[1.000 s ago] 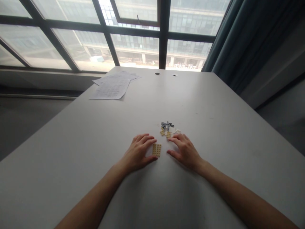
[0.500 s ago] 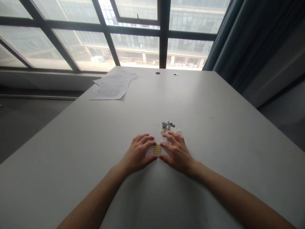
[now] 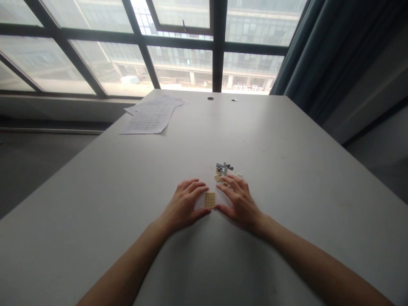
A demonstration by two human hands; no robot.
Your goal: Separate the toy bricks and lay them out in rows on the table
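A tan studded plate (image 3: 210,200) lies on the white table between my two hands. My left hand (image 3: 188,199) is at its left side, fingers apart, the thumb along the plate's lower left corner and the index finger near its upper edge. On the right, my right hand (image 3: 237,197) rests with fingers spread, its thumb close to the plate's lower right corner. Its upper fingers reach over the near part of a small pile of grey, black and tan pieces (image 3: 223,168). Some white pieces (image 3: 239,175) show just beyond that hand.
The white table (image 3: 191,148) extends away to the windows. Printed papers (image 3: 148,117) lie at its far left. Two round holes (image 3: 211,98) are near the far edge. A dark curtain (image 3: 306,59) hangs at the right.
My right index finger has lifted away from the plate, up and to the right, and more tan pieces show by its fingers. My left hand has hardly moved.
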